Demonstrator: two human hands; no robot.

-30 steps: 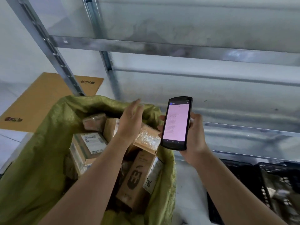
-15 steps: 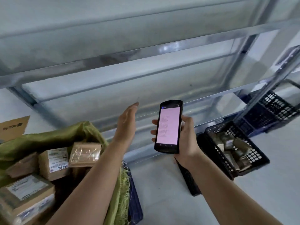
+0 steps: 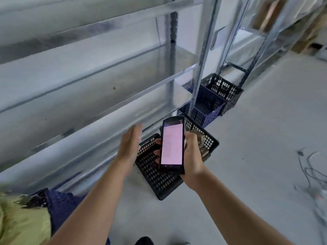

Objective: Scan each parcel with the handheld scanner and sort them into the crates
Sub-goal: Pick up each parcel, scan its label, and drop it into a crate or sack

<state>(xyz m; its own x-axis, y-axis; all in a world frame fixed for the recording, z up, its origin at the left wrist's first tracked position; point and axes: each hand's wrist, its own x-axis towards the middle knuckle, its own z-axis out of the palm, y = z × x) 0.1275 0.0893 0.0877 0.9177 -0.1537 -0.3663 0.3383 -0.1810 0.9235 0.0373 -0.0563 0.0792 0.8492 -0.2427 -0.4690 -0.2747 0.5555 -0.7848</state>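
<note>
Scanner sits in the right hand's curled grip; left hand flat, holding nothing.

Galvanised steel shelving runs along the left side, its bare decks reflecting soft, even light. Perforated uprights stand on a smooth pale grey floor. A second shelving bay farther right carries brown cardboard. Loose dark cables lie on the floor at the right edge. A white wall shows between the bays
</note>
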